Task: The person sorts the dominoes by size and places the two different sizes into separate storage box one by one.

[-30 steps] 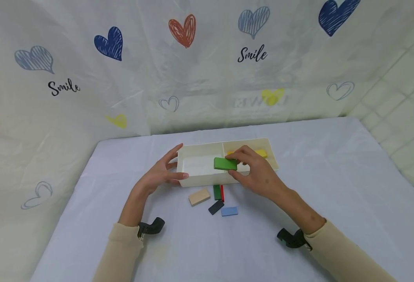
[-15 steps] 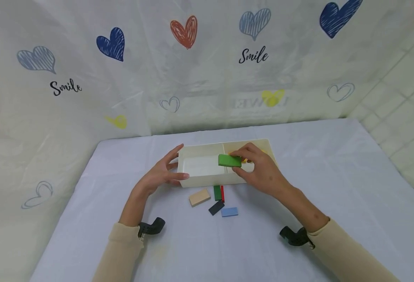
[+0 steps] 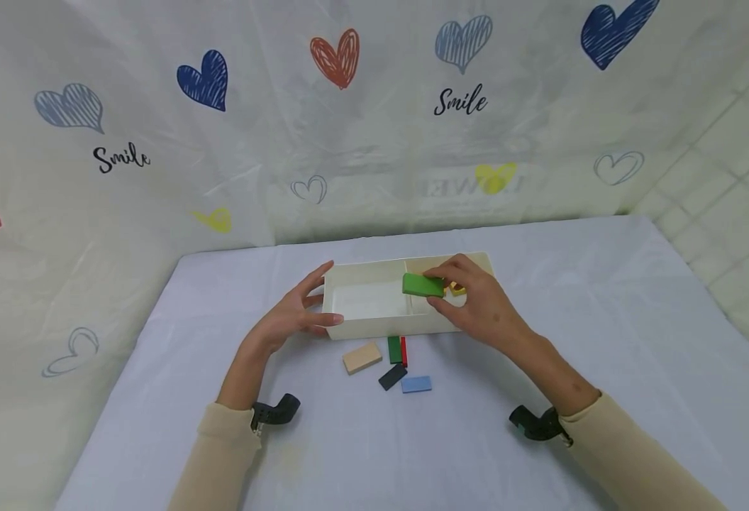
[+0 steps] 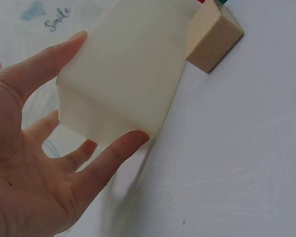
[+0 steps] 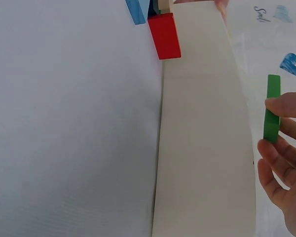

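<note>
In the head view a white two-compartment box (image 3: 368, 328) stands mid-table. My left hand (image 3: 288, 312) grips its left end, thumb at the near corner and fingers spread toward the far side; the left wrist view shows this hand (image 4: 49, 168) at the end wall. My right hand (image 3: 483, 305) pinches a light green block (image 3: 422, 285) between thumb and fingers, over the right compartment. The right wrist view has the green block (image 5: 272, 111) held above the box's long wall (image 5: 202, 123). Yellow pieces (image 3: 456, 288) in the right compartment are partly hidden behind my fingers.
Before the box lie a beige block (image 3: 362, 358), a dark green block (image 3: 394, 350), a red block (image 3: 403, 351), a black block (image 3: 392, 377) and a blue block (image 3: 416, 384). A white cloth covers the table (image 3: 349, 454). A heart-printed curtain (image 3: 387, 128) hangs behind.
My right hand has moved right and slightly away with the green block, from near the divider to over the right compartment. My left hand stays on the box's end.
</note>
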### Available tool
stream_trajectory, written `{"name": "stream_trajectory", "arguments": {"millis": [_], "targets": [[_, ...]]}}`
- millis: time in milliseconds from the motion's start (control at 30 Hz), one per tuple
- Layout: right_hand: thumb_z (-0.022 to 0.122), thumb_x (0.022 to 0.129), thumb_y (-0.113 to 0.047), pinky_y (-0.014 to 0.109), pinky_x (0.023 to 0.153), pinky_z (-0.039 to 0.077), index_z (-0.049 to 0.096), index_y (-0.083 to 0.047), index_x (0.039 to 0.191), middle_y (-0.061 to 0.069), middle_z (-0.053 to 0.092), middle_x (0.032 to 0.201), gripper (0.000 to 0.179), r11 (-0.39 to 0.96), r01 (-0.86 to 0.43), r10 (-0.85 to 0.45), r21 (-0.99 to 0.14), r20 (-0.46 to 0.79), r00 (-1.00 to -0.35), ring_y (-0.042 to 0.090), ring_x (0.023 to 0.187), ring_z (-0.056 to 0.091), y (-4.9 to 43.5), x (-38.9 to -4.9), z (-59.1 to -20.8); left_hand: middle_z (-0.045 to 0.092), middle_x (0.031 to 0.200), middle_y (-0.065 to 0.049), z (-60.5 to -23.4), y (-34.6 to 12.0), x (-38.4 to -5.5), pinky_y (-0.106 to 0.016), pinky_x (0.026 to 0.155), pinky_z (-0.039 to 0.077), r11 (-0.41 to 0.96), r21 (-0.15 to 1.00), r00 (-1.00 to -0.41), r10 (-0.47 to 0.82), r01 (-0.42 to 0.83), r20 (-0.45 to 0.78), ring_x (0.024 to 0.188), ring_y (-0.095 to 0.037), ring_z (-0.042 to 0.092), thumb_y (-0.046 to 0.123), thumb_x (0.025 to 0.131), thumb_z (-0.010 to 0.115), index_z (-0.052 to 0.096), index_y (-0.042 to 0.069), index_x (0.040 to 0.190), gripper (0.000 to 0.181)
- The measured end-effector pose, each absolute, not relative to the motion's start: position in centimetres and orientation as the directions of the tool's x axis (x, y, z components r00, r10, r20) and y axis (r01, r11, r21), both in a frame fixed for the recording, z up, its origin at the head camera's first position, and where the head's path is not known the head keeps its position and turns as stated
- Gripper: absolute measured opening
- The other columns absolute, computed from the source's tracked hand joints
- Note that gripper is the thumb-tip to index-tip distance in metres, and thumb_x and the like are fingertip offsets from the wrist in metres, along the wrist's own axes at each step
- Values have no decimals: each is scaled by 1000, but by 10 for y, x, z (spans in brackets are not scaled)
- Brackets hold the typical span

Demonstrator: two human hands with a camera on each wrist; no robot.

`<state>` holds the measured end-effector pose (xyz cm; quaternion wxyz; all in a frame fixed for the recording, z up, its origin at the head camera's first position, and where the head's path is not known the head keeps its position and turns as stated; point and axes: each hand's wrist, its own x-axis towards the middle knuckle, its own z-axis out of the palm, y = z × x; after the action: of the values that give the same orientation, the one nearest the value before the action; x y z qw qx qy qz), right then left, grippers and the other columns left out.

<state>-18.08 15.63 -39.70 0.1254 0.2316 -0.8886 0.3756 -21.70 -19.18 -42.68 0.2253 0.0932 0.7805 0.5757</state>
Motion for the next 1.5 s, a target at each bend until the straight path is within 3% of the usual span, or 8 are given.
{"name": "stream_trajectory", "arguments": {"millis": [400,867,1100,1500], "targets": [[84,86,-6,48,86,60,73,-9,124,5,65,111,40,609,-498,-294,-617,408,-864,23,97,65,166,-186,-402,17,173,-2,-429,-192,-218,-41,88,61,328,939,-884,402,-103,-238,157,-36,30,21,86,85,25,53,160,101],[85,85,-5,52,86,60,73,-6,124,8,65,112,40,621,-481,-275,-619,402,-873,31,96,65,169,-192,-405,18,172,0,-429,-193,-218,-42,88,61,314,943,-884,401,-112,-239,157,-35,31,19,86,84,25,53,160,101],[85,85,-5,50,86,60,73,-6,124,9,65,111,41,619,-477,-274,-624,398,-876,32,97,65,169,-193,-407,16,174,-4,-428,-193,-217,-42,88,61,320,942,-884,404,-103,-234,158,-37,29,20,86,84,20,44,165,104],[84,86,-8,46,87,59,72,-6,125,9,63,111,40,657,-452,-259,-603,382,-887,25,97,64,173,-196,-407,12,175,-5,-429,-193,-217,-41,88,62,325,940,-884,404,-104,-237,158,-38,28,20,87,84,24,50,161,100]]}}
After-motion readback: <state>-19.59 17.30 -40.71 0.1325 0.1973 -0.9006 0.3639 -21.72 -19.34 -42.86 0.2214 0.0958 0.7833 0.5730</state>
